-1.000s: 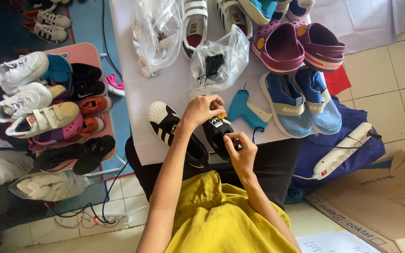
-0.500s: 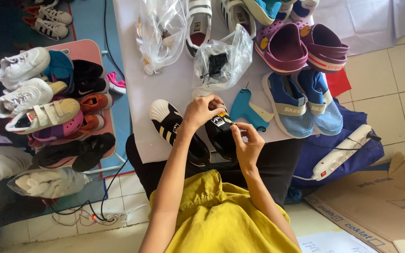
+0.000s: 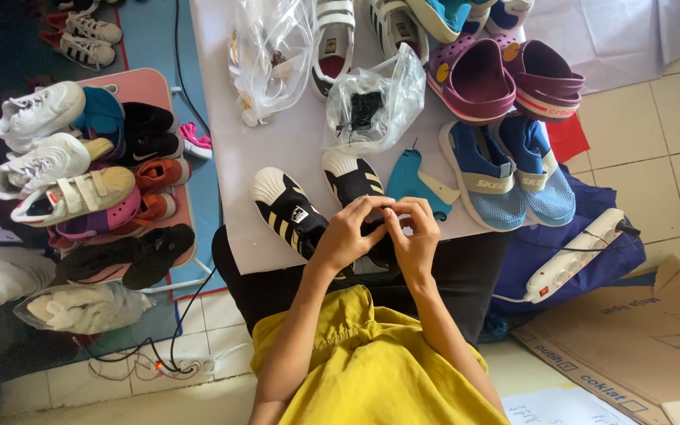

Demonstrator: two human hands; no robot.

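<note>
Seen from the head camera, a person in a yellow top sits at a white table [image 3: 293, 149] with both hands joined over a black shoe with white stripes [image 3: 353, 179] at the table's near edge. The left hand [image 3: 349, 232] and the right hand [image 3: 414, 236] meet fingertip to fingertip over the shoe's heel end, the fingers curled and pressed together in a pinch; whatever small part they grip is hidden beneath them, so it cannot be told apart. The shoe's long axis runs away from the person, its white toe cap pointing toward the far side of the table, and it lies directly beneath and beyond the fingers, about equally close to both hands. Its mate, a second black striped shoe [image 3: 286, 208], lies just beside it toward the table's left edge, angled. A teal tool [image 3: 412, 179] rests just to the shoe's other side, with a pair of blue mesh shoes [image 3: 505, 171] beyond that. A clear plastic bag [image 3: 371, 102] sits farther up the table, and purple clogs [image 3: 504, 75] lie near the far right corner.
</note>
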